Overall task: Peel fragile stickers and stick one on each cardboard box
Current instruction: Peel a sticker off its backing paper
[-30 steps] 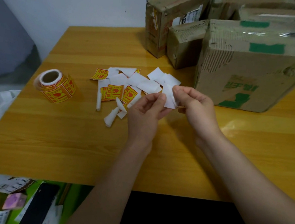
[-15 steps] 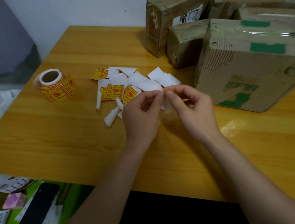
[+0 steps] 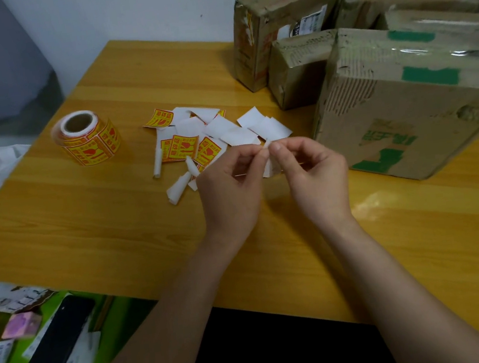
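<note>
Centrally, I see both hands meeting over the wooden table point(image 3: 90, 220): my left hand point(image 3: 230, 188) and right hand point(image 3: 314, 177) each pinch one small sticker piece point(image 3: 269, 163) between fingertips, likely to split it from its backing. Loose stickers point(image 3: 196, 147) and a roll point(image 3: 87, 138) lie upper left; cardboard boxes point(image 3: 400, 109) wait upper right, within reach.
</note>
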